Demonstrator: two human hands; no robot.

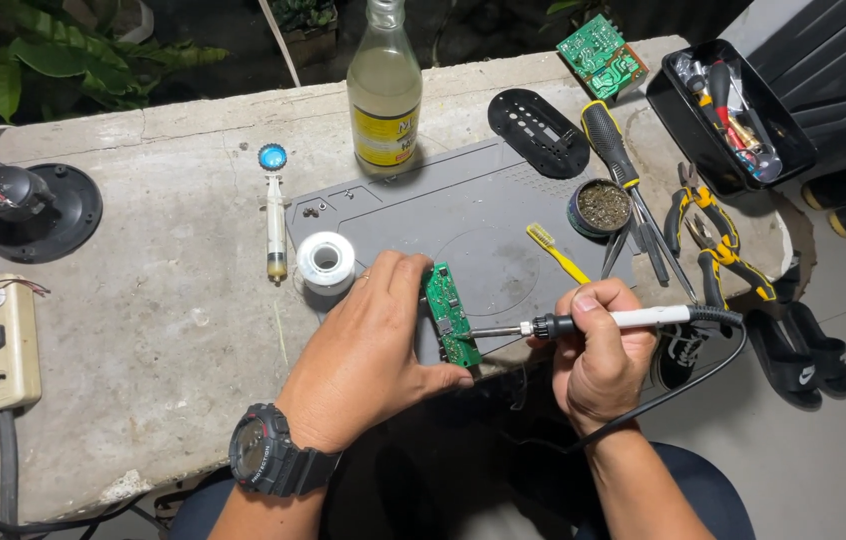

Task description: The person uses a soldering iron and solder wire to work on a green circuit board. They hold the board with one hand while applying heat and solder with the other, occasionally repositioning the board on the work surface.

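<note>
The left hand pinches a small green circuit board between thumb and fingers, holding it on edge over the near edge of the grey work mat. The board stands just right of the fingertips, its face turned toward the right hand. The right hand is closed around the white handle of a soldering iron, gripped like a pen. The iron lies roughly level, its tip touching the lower part of the board. A solder spool sits just left of the left hand; a yellow toothbrush lies on the mat above the iron.
</note>
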